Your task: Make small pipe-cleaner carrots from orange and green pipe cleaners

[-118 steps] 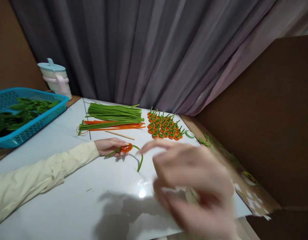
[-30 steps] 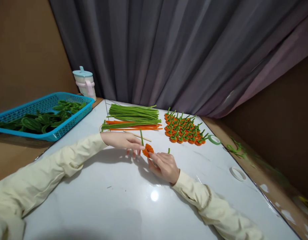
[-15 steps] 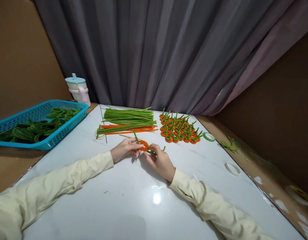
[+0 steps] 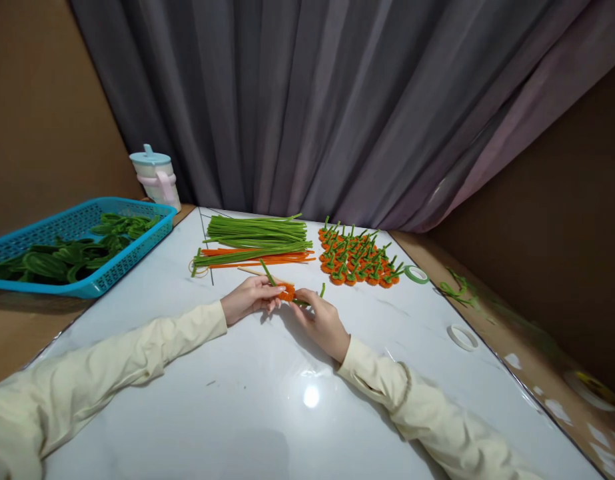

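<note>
Both my hands meet at the middle of the white table [image 4: 197, 407]. My left hand [image 4: 248, 297] pinches a small orange pipe-cleaner coil [image 4: 287, 292] with a green stem sticking up to the left. My right hand [image 4: 321, 320] grips the green pipe cleaner on the coil's right side, its free end poking up beside my fingers. Both hands are closed on this one piece, just above the tabletop.
Behind my hands lie a bundle of green pipe cleaners [image 4: 257, 231], orange ones [image 4: 260, 254] and a wooden stick. Several finished orange coils [image 4: 357, 257] sit to the right, with a green tape roll [image 4: 416, 274] and a white ring [image 4: 461, 337]. A blue basket [image 4: 77, 247] of green leaves and a lidded cup [image 4: 156, 175] stand at the left.
My right hand came in from close to the camera and took hold of the green stem beside the orange coil. Over the last half second both hands barely shifted, turning the piece slightly.
</note>
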`<state>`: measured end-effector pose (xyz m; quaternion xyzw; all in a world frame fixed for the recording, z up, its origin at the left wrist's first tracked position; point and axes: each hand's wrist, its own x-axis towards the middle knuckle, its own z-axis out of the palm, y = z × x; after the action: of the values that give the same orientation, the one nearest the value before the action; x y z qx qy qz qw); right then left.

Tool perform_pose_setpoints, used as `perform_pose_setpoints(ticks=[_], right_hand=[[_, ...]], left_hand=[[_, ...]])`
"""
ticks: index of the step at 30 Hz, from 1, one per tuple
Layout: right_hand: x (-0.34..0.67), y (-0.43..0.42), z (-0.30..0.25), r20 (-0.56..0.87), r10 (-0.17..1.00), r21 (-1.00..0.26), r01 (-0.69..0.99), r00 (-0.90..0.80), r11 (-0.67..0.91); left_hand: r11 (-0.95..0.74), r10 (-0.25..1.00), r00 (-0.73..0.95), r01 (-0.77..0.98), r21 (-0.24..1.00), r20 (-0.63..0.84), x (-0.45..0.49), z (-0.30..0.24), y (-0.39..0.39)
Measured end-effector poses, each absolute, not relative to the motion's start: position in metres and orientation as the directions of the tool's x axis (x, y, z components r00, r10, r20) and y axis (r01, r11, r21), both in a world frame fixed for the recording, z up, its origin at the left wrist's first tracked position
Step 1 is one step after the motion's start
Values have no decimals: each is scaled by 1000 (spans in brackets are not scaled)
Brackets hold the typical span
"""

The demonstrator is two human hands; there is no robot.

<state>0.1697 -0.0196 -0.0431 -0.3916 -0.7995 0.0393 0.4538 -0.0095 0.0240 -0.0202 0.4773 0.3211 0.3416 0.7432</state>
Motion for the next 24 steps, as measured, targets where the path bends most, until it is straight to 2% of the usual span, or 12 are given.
perform_pose_setpoints(ticks=[10, 16, 18, 24], right_hand=[[171, -21, -38, 723, 632, -418, 551, -280, 722], [169, -23, -32, 627, 742, -636, 393, -240, 664], [170, -22, -32, 603, 759, -673, 355, -245, 649], [172, -23, -36, 625, 716, -599, 398, -311, 695]], left_hand=[[253, 789, 611, -218, 942, -70, -10, -23, 28], [178, 825, 565, -239, 954, -13, -16, -25, 33], [158, 831, 556, -237, 959, 0, -15, -24, 33], [139, 854, 520, -238, 961, 5, -9, -19, 25]])
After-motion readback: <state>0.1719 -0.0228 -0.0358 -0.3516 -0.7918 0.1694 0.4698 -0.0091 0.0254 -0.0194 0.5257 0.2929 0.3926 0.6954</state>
